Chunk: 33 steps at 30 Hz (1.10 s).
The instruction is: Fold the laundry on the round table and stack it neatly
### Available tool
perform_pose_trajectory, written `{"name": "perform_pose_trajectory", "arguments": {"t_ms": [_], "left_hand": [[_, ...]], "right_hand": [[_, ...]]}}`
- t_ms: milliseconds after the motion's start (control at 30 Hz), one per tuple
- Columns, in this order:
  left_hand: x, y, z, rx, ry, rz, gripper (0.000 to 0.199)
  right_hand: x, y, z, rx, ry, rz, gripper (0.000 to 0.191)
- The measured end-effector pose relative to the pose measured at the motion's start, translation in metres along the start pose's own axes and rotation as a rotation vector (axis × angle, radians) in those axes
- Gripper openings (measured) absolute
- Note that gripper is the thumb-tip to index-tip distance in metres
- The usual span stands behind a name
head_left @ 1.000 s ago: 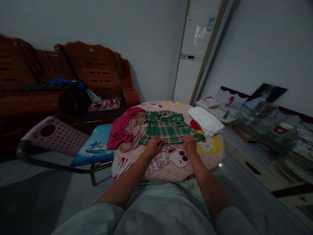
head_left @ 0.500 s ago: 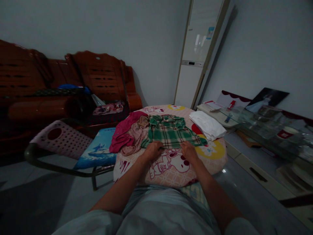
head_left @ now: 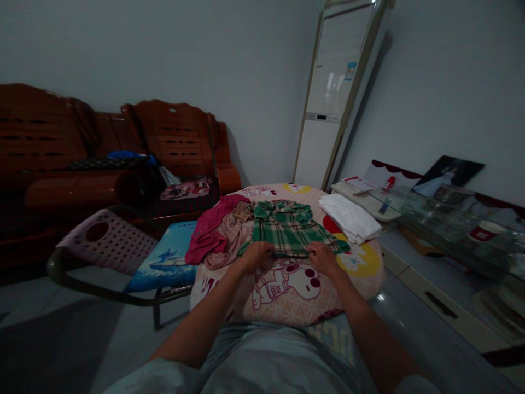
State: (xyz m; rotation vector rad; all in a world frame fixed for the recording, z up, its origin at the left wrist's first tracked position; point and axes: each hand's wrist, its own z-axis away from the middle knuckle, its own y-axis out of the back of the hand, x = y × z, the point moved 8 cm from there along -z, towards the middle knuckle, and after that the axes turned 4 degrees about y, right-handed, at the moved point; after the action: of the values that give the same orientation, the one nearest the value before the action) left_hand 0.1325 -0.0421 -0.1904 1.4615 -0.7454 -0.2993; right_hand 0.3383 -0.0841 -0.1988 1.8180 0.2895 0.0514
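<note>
A green plaid shirt point(head_left: 293, 227) lies spread on a round table with a pink cartoon-print cover point(head_left: 287, 306), its collar end away from me. My left hand point(head_left: 257, 256) is closed on the near hem at the left. Over at the right part of the same hem, my right hand point(head_left: 322, 257) pinches the cloth. Touching the shirt's left side is a crumpled pale pink garment point(head_left: 229, 232), with a bright pink garment point(head_left: 207, 235) beside it. A folded white cloth point(head_left: 349, 218) rests at the table's right edge.
A folding chair with a blue picture seat point(head_left: 166, 257) stands against the table's left side. Behind it is a wooden sofa point(head_left: 176, 137). To the right, a glass-topped cabinet point(head_left: 430, 219) holds a paper cup point(head_left: 486, 231) and papers. A tall air conditioner point(head_left: 324, 109) fills the corner.
The camera view has tilted up slightly, so everything sits a little lower. Both hands stay at the shirt's near hem, and the right fingers now look more closely pinched on it.
</note>
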Motion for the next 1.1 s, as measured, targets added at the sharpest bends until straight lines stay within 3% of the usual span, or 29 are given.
{"name": "perform_pose_trajectory", "arguments": {"t_ms": [133, 267, 333, 500, 633, 700, 800, 867, 1033, 1100], "left_hand": [[0.007, -0.011, 0.009, -0.06, -0.034, 0.028, 0.021], [0.007, -0.018, 0.011, 0.082, 0.013, 0.042, 0.024], [0.006, -0.02, 0.012, 0.078, 0.016, 0.034, 0.026], [0.011, -0.019, 0.012, -0.127, -0.078, 0.037, 0.018], [0.009, -0.013, -0.001, -0.315, -0.111, 0.164, 0.022], [0.001, 0.0, -0.018, -0.254, -0.057, 0.181, 0.024], [-0.019, 0.034, -0.047, 0.049, 0.1, 0.113, 0.02], [-0.03, 0.047, -0.062, 0.173, 0.198, 0.062, 0.022], [-0.049, 0.037, -0.089, 0.193, 0.303, -0.051, 0.025], [-0.059, 0.029, -0.097, 0.215, 0.323, -0.087, 0.038]], "right_hand": [[0.004, -0.002, 0.015, -0.062, -0.022, -0.017, 0.021], [0.008, -0.003, 0.02, -0.068, -0.041, -0.055, 0.024], [0.007, -0.003, 0.019, -0.088, -0.042, -0.066, 0.023], [0.003, 0.002, 0.017, -0.18, -0.062, -0.134, 0.019], [0.0, 0.006, 0.014, -0.303, -0.025, -0.329, 0.016], [0.003, 0.011, 0.005, -0.305, -0.044, -0.407, 0.018], [0.015, 0.025, -0.019, -0.154, -0.109, -0.371, 0.025], [0.02, 0.031, -0.038, -0.062, -0.121, -0.318, 0.027], [0.027, 0.024, -0.078, 0.034, -0.134, -0.226, 0.025], [0.033, 0.017, -0.092, 0.063, -0.174, -0.174, 0.024]]}}
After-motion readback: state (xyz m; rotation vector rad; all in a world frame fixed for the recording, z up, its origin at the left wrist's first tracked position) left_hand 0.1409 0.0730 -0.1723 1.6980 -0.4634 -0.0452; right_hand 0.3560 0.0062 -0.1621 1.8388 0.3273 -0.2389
